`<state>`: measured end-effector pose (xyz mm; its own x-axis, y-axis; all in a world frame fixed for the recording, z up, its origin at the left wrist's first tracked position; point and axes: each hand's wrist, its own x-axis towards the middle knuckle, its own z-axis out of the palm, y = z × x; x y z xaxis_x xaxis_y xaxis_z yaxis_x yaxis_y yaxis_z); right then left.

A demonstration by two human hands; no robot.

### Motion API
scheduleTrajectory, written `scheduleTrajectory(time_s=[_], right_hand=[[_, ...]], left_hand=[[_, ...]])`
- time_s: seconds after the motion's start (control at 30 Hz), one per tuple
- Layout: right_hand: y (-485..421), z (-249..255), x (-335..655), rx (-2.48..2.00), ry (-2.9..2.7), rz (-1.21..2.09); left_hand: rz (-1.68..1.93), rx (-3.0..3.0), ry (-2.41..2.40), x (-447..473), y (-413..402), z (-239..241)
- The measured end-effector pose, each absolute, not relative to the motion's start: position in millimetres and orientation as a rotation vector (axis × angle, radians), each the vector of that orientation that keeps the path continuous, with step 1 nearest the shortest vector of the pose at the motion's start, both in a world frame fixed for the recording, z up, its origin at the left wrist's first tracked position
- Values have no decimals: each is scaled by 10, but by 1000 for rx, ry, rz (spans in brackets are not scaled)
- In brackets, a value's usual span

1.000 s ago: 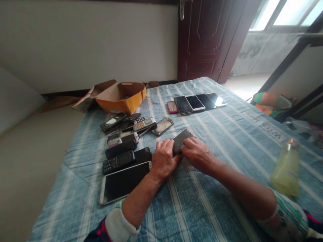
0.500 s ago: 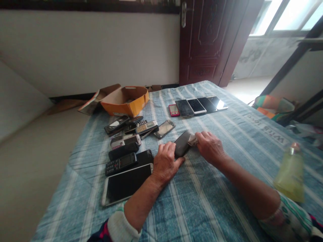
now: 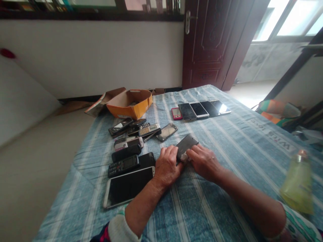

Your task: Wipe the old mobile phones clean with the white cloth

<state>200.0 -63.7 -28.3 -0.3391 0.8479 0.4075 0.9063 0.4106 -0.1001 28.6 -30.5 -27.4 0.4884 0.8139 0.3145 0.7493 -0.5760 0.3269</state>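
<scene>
A dark mobile phone [image 3: 186, 145] lies tilted between my hands, just above or on the striped blue cloth [image 3: 202, 208]. My left hand [image 3: 168, 166] grips its left edge, fingers bent over the side and thumb below. My right hand [image 3: 204, 160] pinches a small crumpled whitish cloth or tissue [image 3: 184, 156] against the phone's lower part. Left of my left hand lie a large white-framed phone [image 3: 130, 186] and a black keypad phone [image 3: 123, 165]. A grey phone [image 3: 167, 132] lies just beyond the one I hold.
Several old phones [image 3: 126, 144] are heaped at the left, before an open orange cardboard box [image 3: 136, 109]. Farther back, a small red phone [image 3: 176, 114] and several dark smartphones [image 3: 199, 110] lie in a row. A bottle of yellow liquid [image 3: 297, 185] stands at the right.
My right hand has moved the crumpled cloth from the phone's upper right end down to its lower part. My left hand keeps its hold. The view has shifted slightly.
</scene>
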Motion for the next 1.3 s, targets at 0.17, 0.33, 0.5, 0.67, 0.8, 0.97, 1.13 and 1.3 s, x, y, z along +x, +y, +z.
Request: scheduleTrajectory(time_s=[0.17, 0.33, 0.5, 0.67, 0.8, 0.97, 1.13, 1.3], right_hand=[[-609, -281, 2049, -1486, -2270, -185], [-495, -317, 2236, -1588, -2177, -328], [-438, -327, 2325, -1639, -2172, -428], [-549, -299, 2137, -1508, -2259, -341], [-638, -296, 1964, -1367, -2310, -258], [-614, -303, 1997, -1403, -2288, -248], [-517, -323, 2182, -1653, -2130, -349], [-540, -332, 2155, -1626, -2122, -330]], left_hand=[[650, 2549, 1370, 284, -317, -245], [668, 2521, 1367, 278, -323, -254], [701, 2506, 1354, 278, -317, -268], [696, 2503, 1333, 280, -315, -255], [693, 2503, 1312, 266, -316, -258], [699, 2499, 1324, 269, -323, -255], [693, 2495, 1330, 291, -338, -256], [702, 2498, 1322, 292, -360, -280]])
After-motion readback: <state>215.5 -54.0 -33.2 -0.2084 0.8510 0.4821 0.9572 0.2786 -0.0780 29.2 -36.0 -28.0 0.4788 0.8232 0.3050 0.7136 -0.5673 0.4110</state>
